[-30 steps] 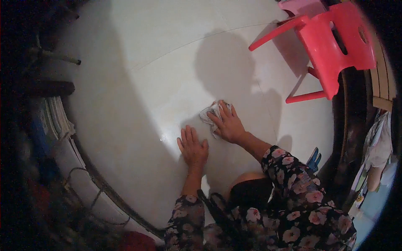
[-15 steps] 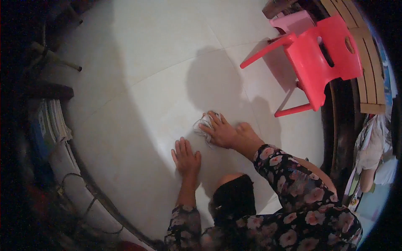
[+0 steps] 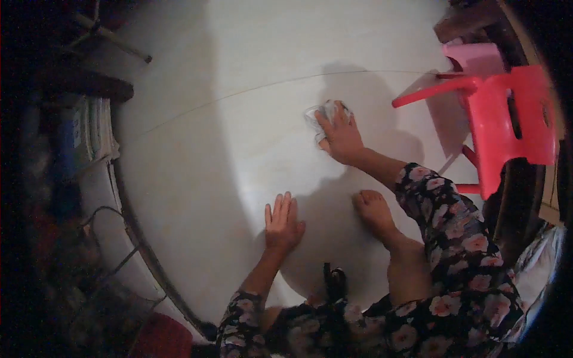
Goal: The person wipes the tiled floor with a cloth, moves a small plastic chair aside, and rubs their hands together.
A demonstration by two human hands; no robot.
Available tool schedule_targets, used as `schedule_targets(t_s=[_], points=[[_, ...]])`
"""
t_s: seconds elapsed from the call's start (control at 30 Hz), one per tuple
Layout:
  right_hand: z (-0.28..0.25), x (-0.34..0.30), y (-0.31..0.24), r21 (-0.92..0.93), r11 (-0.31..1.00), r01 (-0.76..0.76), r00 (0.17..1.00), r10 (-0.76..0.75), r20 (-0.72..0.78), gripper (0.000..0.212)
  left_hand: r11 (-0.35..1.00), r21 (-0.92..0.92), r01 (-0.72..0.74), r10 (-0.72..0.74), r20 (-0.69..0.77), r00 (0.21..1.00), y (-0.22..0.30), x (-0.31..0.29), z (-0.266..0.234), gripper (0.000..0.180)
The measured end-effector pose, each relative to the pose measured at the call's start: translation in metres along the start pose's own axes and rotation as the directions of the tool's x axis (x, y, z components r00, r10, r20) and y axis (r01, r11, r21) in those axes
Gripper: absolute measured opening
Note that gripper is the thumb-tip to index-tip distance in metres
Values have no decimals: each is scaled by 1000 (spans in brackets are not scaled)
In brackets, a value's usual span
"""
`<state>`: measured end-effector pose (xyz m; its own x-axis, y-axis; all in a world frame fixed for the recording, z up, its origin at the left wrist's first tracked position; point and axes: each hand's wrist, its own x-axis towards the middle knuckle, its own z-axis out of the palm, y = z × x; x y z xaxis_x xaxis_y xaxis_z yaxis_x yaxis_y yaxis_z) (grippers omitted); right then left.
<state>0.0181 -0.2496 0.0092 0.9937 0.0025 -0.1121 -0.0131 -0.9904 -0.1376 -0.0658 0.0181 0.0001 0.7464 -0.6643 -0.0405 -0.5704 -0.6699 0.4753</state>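
white cloth (image 3: 314,119) lies under the right fingers (image 3: 341,117).

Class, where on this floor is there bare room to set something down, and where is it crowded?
Bare floor lies between the left hand and the stacked papers; another patch stretches beyond the white cloth under the right hand. It is crowded at right, where the red chair stands by the pink seat.

a red plastic chair (image 3: 492,128) is standing by the right edge of the floor (image 3: 173,197), a pink seat (image 3: 479,58) showing just beyond it. stacked papers (image 3: 100,128) are lying beside the left edge, thin legs (image 3: 123,45) are jutting over the far left corner, and a dark red object (image 3: 162,338) is showing near left.
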Motion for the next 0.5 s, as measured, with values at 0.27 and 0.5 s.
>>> schedule_targets(t_s=[0.27, 0.5], points=[[-9, 13, -26, 54, 969, 239, 956, -225, -187, 66, 998, 46, 46, -47, 32, 998, 36, -16, -10, 64], [-52, -100, -56, 98, 590, 801, 597, -798, -82, 59, 934, 94, 346, -343, -48, 938, 191, -61, 11, 54]])
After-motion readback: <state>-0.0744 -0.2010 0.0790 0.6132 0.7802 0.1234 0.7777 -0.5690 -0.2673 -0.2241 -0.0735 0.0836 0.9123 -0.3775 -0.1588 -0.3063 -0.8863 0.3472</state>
